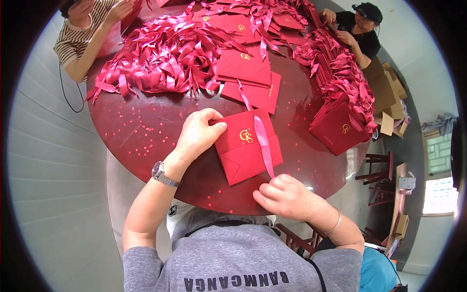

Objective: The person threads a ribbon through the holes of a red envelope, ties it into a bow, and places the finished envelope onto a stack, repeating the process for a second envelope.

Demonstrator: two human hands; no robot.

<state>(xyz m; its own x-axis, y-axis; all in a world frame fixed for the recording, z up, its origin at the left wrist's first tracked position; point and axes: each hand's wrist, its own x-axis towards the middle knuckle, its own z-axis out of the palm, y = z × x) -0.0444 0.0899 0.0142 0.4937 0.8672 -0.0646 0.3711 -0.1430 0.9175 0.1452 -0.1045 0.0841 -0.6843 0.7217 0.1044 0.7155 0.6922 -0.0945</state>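
Left hand (198,134) on bag (248,161) edge, right hand (287,197) pinching ribbon (263,141), tabletop (309,165) alongside

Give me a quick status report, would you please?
Left hand holding red bag by upper left corner. Right hand pinching lower end of pink ribbon. Ribbon across bag front; more red bags just beyond.

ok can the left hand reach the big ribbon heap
Likely yes: only tabletop separates the left hand from the ribbon heap, though its fingers, pinching the red bag, would have to let go.
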